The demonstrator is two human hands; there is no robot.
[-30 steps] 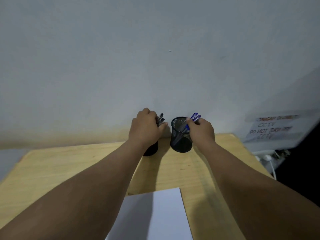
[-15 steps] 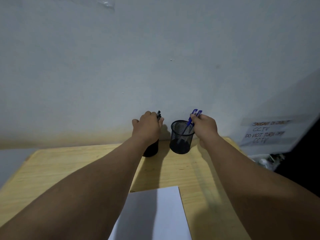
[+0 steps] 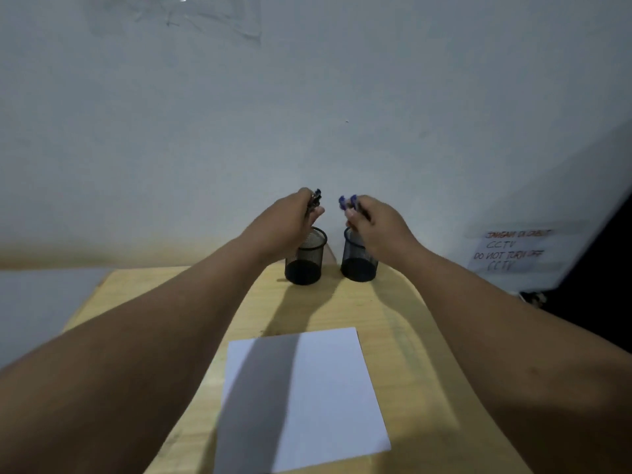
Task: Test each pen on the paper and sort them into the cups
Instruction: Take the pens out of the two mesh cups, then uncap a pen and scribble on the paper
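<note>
- Dim, cool light; the wall (image 3: 307, 114) reads grey-blue, darker toward the top corners.
- The forearms throw long, soft shadows over the bench (image 3: 393, 302) and the paper (image 3: 335, 388), falling toward the camera, so the light seems to sit beyond and above each grip.
- Motion blur smears the left hand (image 3: 290, 220), the right hand (image 3: 376, 224) and the pen tips.
- Wide-angle bending curves the bench edges and stretches the arms at the lower corners.
- The sign (image 3: 513, 249) far right is soft, barely legible.
</note>
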